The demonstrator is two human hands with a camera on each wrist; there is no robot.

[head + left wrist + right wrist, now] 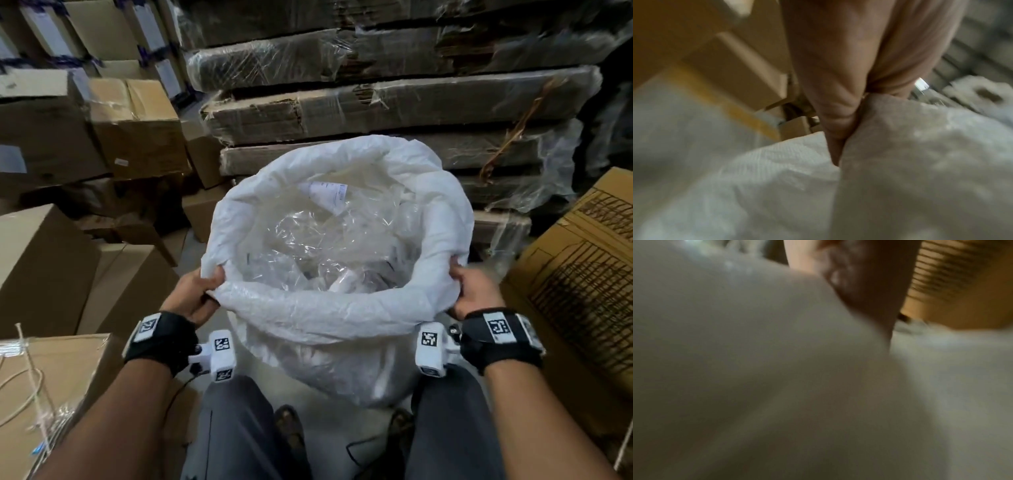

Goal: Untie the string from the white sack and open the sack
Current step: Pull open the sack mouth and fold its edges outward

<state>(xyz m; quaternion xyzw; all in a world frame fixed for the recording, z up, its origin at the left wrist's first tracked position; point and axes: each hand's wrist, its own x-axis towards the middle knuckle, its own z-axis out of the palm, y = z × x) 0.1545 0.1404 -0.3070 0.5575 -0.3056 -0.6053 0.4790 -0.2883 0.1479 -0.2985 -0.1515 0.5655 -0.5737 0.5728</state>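
The white woven sack (329, 308) stands on the floor between my legs with its mouth spread wide and its rim rolled outward. Clear crumpled plastic (318, 246) and a printed paper slip (330, 195) show inside. My left hand (202, 291) grips the rim on the left side, and my right hand (469, 287) grips it on the right. In the left wrist view my fingers (834, 105) pinch a fold of the sack (920, 162). The blurred right wrist view shows the sack (756, 369) against my hand (865, 288). A pale string (32, 387) lies loose on a box at lower left.
Cardboard boxes (44, 267) crowd the left side. A stack of plastic-wrapped flattened cartons (394, 109) rises just behind the sack. A printed carton (582, 274) stands close on the right. Grey floor (197, 250) shows between boxes.
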